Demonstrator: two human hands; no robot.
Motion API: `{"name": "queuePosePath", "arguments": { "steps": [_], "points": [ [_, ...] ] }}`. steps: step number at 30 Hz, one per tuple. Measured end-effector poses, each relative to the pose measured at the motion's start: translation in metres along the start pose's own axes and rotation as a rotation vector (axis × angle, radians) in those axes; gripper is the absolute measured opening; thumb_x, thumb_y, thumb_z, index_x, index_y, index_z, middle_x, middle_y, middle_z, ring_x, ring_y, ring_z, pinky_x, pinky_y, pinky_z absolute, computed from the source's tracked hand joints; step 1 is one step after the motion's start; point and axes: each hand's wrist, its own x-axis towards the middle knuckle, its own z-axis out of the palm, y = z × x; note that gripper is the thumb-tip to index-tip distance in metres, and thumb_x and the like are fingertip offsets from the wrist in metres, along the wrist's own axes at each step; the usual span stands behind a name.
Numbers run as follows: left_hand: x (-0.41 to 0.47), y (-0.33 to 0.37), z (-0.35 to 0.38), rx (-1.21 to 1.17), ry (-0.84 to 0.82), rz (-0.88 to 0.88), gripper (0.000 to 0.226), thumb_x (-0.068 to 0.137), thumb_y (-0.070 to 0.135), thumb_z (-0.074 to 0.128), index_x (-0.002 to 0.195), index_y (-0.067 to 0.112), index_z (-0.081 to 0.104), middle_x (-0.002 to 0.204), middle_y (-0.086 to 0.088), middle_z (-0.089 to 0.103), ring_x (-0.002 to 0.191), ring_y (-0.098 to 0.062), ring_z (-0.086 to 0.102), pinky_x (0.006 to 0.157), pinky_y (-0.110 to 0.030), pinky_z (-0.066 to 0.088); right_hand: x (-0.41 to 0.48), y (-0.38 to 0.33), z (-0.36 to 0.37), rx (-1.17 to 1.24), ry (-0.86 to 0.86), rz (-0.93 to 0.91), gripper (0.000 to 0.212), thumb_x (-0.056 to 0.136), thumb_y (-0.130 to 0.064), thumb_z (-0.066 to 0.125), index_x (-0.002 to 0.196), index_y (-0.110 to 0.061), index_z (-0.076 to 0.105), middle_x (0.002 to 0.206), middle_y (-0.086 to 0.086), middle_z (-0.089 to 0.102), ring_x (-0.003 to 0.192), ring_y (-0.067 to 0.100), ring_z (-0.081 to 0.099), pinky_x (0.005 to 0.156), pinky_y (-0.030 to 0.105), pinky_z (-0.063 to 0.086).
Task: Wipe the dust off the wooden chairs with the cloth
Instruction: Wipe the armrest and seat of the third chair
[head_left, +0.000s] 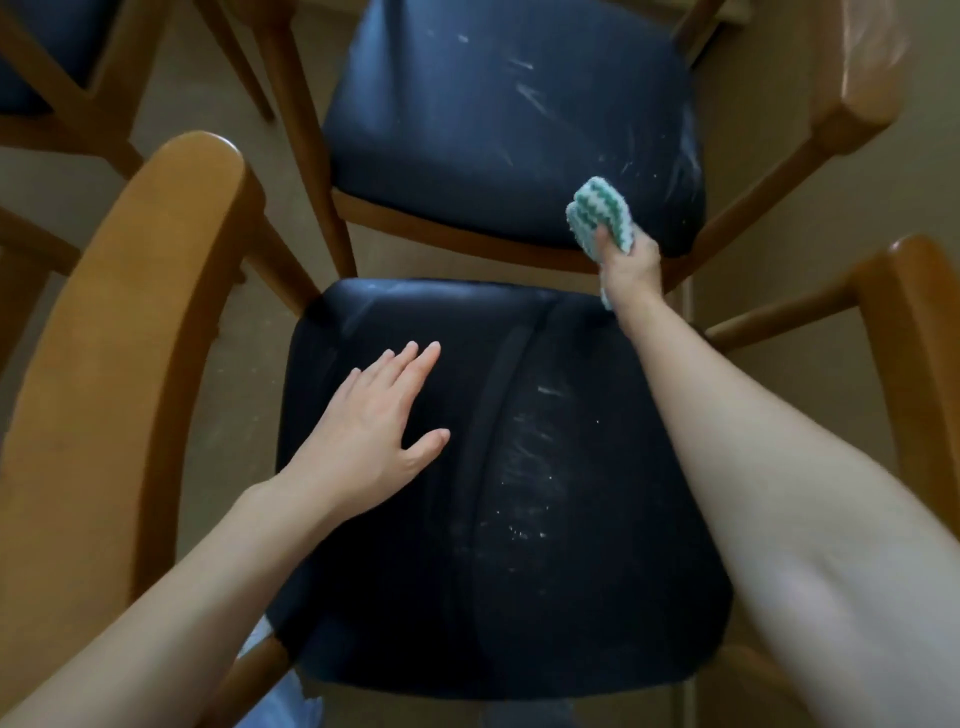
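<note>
Right hand (631, 270) grips cloth (602, 215) at far seat (493, 130) near-right corner; left hand (363, 436), fingers straight, over near seat (519, 519), beside armrest (130, 338).

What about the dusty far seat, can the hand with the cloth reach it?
Probably yes: the right hand, gripping the cloth, is at the far seat edge, and nothing blocks the dust streaks.

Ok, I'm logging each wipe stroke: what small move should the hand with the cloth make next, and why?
Probably sweep the cloth in the right hand up along the right side of the far seat: pale dust streaks show there, just beyond the cloth.
</note>
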Motion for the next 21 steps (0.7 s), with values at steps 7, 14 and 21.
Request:
{"name": "queuePosePath", "arguments": {
  "steps": [7, 14, 21],
  "points": [
    [0.005, -0.013, 0.012, -0.038, -0.014, -0.035, 0.082, 0.092, 0.038, 0.054, 0.15, 0.025, -0.002, 0.158, 0.003, 0.009, 0.145, -0.012, 0.004, 0.117, -0.027, 0.004, -0.02, 0.047, 0.049, -0.321, -0.179, 0.096, 0.041, 0.098, -0.035, 0.045, 0.132, -0.011, 0.051, 0.133, 0.013, 0.052, 0.13, 0.034, 0.039, 0.103, 0.038, 0.033],
    [-0.004, -0.012, 0.019, -0.066, -0.015, -0.029, 0.081, 0.092, 0.037, 0.054, 0.15, 0.025, -0.001, 0.158, 0.003, 0.008, 0.145, -0.012, 0.004, 0.118, -0.028, 0.007, -0.111, 0.054, 0.05, -0.078, -0.302, 0.07, 0.047, 0.097, -0.03, 0.049, 0.142, -0.016, 0.041, 0.146, 0.008, 0.041, 0.14, 0.026, 0.027, 0.115, 0.039, 0.021],
    [-0.026, -0.005, 0.014, -0.012, -0.102, -0.038, 0.079, 0.093, 0.038, 0.051, 0.15, 0.024, -0.001, 0.159, 0.001, 0.004, 0.146, -0.015, 0.001, 0.118, -0.034, 0.007, -0.25, 0.074, 0.039, -0.073, -0.64, 0.064, 0.035, 0.096, -0.028, 0.05, 0.114, -0.056, 0.04, 0.146, -0.007, 0.04, 0.142, 0.018, 0.02, 0.118, 0.035, 0.011]
  ]
}}
